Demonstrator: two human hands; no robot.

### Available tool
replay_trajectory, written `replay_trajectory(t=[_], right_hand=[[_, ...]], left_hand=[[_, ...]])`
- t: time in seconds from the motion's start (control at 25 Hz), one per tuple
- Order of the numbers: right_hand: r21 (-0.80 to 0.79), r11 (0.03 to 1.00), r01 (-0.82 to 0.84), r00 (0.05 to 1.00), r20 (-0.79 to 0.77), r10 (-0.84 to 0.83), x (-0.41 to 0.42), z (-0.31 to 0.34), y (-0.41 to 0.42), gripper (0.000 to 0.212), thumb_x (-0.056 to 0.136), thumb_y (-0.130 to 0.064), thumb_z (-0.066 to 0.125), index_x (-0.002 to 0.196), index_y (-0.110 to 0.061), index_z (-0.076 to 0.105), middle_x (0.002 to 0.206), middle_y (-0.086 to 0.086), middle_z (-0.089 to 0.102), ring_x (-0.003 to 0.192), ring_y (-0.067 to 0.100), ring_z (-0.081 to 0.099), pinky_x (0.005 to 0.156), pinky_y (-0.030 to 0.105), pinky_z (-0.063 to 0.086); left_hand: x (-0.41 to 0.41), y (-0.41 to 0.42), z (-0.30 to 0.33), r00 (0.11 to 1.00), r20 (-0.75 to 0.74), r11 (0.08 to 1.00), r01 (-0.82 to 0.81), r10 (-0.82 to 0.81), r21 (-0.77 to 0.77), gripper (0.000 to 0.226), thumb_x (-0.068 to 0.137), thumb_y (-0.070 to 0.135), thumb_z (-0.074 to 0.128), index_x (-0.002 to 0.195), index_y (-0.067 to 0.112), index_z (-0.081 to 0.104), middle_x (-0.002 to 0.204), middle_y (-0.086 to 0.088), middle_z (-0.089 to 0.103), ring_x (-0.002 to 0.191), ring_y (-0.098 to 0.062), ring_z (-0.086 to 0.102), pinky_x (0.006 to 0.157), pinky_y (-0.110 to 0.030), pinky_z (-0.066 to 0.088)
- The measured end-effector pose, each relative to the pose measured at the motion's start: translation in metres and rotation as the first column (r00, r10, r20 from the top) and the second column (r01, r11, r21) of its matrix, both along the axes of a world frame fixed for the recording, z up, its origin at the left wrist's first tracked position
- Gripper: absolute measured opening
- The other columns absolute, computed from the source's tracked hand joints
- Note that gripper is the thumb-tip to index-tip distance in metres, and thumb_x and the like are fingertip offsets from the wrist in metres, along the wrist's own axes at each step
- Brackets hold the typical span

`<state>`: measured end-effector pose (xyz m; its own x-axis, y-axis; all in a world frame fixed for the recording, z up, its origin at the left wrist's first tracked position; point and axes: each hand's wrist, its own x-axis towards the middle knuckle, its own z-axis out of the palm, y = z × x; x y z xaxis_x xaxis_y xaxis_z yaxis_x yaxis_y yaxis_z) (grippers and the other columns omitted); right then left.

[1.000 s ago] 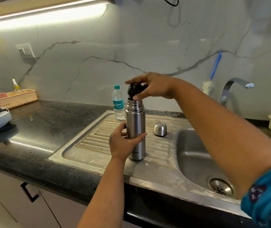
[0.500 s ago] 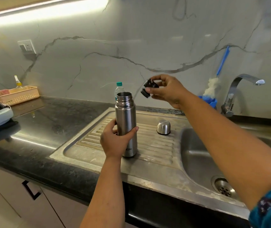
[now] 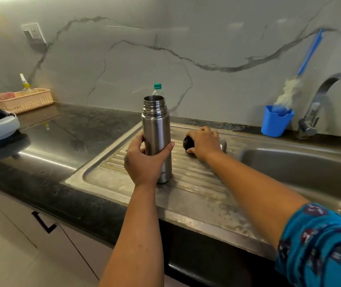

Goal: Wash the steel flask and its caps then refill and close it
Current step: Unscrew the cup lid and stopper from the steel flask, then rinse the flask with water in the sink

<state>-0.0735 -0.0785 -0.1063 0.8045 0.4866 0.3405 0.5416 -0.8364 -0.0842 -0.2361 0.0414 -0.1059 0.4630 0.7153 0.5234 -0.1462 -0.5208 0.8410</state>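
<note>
Head view only is given. Steel flask (image 3: pixel 156 137) is seen upright on the ribbed drainboard (image 3: pixel 196 179) of the sink, its threaded mouth open and uncapped. It is held around the middle by the left hand (image 3: pixel 144 160), fingers and thumb curled round the body. The black inner cap (image 3: pixel 187 143) is being set down on the drainboard just right of the flask, and it is gripped from above by the right hand (image 3: pixel 203 144), whose fingers are curled over it. The steel outer cap (image 3: pixel 223 145) lies just behind that hand, mostly hidden by it. A plastic water bottle (image 3: pixel 157 90) stands behind the flask. By the wall, a blue cup (image 3: pixel 276 123) with a bottle brush (image 3: pixel 289 90) is placed near the tap (image 3: pixel 318 104), and the basin (image 3: pixel 302 175) lies to the right. A peach basket (image 3: pixel 23 100) sits far left on the black counter (image 3: pixel 61 137).

The opening step is judged nearly done: both caps are off and washing has not begun. For the next move, the inner cap would need to be released, and the flask carried to the basin under the tap, kept upright lest any contents be spilled on the counter.
</note>
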Motion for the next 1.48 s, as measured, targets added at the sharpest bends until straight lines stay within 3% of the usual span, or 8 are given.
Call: replay_trajectory(t=[0.16,0.32,0.44,0.56,0.72,0.88,1.24,1.48], right_hand=[[0.014,1.0,0.02,0.999,-0.049,-0.019,0.007,-0.004,0.006,0.056,0.081,-0.042,0.072,0.131,-0.031,0.049,0.136,0.0,0.054,0.135,0.025,0.031,0.103,0.043,0.029],[0.182,0.983,0.005,0.987,-0.16,0.025,-0.005,0.01,0.001,0.084,0.082,-0.038,0.073,0.148,-0.033,0.023,0.152,0.006,0.03,0.143,0.03,0.016,0.112,0.049,0.023],[0.38,0.925,-0.006,0.987,-0.149,0.068,-0.018,0.033,-0.026,0.068,0.089,-0.024,0.066,0.145,-0.03,0.029,0.144,0.008,0.033,0.135,0.029,0.025,0.109,0.042,0.027],[0.466,0.884,0.033,0.98,-0.19,0.064,-0.036,0.046,-0.071,0.057,0.092,-0.015,0.061,0.141,-0.027,0.035,0.14,0.009,0.036,0.132,0.029,0.028,0.107,0.038,0.029],[0.531,0.845,0.056,0.966,-0.242,0.088,-0.076,0.049,-0.134,0.052,0.088,-0.017,0.066,0.134,-0.028,0.043,0.135,0.003,0.045,0.127,0.019,0.041,0.101,0.026,0.032],[0.625,0.779,0.05,0.928,-0.318,0.196,-0.12,0.049,-0.195,0.053,0.081,-0.02,0.075,0.127,-0.029,0.05,0.12,-0.009,0.051,0.113,0.008,0.05,0.096,0.023,0.041],[0.618,0.776,0.125,0.853,-0.466,0.233,-0.141,0.024,-0.312,0.078,0.067,-0.012,0.085,0.133,-0.028,0.047,0.125,-0.006,0.055,0.119,0.009,0.052,0.106,0.035,0.043],[0.645,0.755,0.118,0.85,-0.458,0.259,-0.129,0.012,-0.35,0.098,0.059,-0.025,0.089,0.141,-0.031,0.035,0.132,-0.006,0.053,0.122,0.012,0.051,0.105,0.039,0.044]], left_hand=[[0.003,0.001,0.0,1.0,-0.005,1.0,-0.019,0.019,0.017,0.07,0.06,0.05,0.09,0.121,0.027,0.064,0.109,0.012,0.067,0.094,-0.011,0.066,0.075,-0.024,0.054],[0.003,0.001,-0.001,0.999,-0.015,0.999,-0.028,0.028,0.024,0.072,0.06,0.051,0.089,0.123,0.024,0.063,0.115,0.006,0.069,0.095,-0.013,0.068,0.076,-0.024,0.054],[0.002,-0.001,0.002,0.999,-0.029,0.999,-0.021,0.022,0.029,0.071,0.061,0.05,0.089,0.122,0.022,0.064,0.117,0.003,0.07,0.095,-0.015,0.069,0.074,-0.021,0.052],[-0.004,-0.006,0.003,0.999,-0.032,0.999,-0.011,0.012,0.033,0.07,0.063,0.047,0.09,0.123,0.02,0.064,0.117,0.001,0.071,0.096,-0.017,0.07,0.077,-0.027,0.056],[-0.017,-0.022,0.011,0.997,-0.068,0.999,0.035,-0.032,0.032,0.065,0.061,0.049,0.09,0.115,0.022,0.066,0.109,0.002,0.072,0.088,-0.017,0.071,0.068,-0.018,0.048],[-0.026,-0.071,0.021,0.974,-0.149,0.984,0.178,-0.174,0.013,0.059,0.058,0.052,0.091,0.103,0.028,0.062,0.097,0.012,0.068,0.083,-0.013,0.068,0.073,-0.028,0.054],[-0.01,-0.236,0.022,0.843,-0.199,0.863,0.504,-0.499,-0.032,0.062,0.058,0.05,0.091,0.105,0.033,0.055,0.093,0.02,0.061,0.086,0.005,0.058,0.072,-0.021,0.048],[0.02,-0.302,0.021,0.799,-0.269,0.829,0.56,-0.539,0.002,0.072,0.051,0.057,0.091,0.108,0.033,0.054,0.102,0.013,0.064,0.096,-0.01,0.062,0.083,-0.033,0.054]])
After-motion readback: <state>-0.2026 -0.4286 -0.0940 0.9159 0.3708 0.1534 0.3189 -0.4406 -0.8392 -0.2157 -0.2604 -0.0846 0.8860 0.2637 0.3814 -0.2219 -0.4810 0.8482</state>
